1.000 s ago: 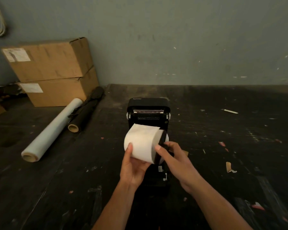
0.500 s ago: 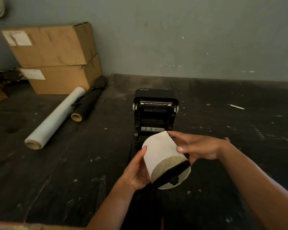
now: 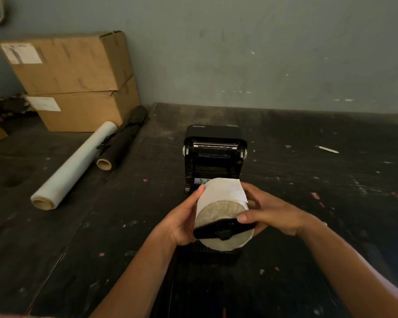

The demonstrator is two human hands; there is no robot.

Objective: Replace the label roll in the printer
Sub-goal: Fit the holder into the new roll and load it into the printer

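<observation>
Both hands were on the label roll [image 3: 221, 198], held just above the open printer [image 3: 213, 154] on the dark table [image 3: 78, 237]. The left hand [image 3: 182, 222] cupped its side, fingers curled round; the right hand [image 3: 270, 214] gripped the other side, thumb pressed on the black holder bar [image 3: 223, 228] across the roll's end.

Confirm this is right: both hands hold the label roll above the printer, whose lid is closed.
One detail is wrong: the printer lid is open, not closed, as the head view shows. The left hand and right hand do hold the label roll above it.
</observation>
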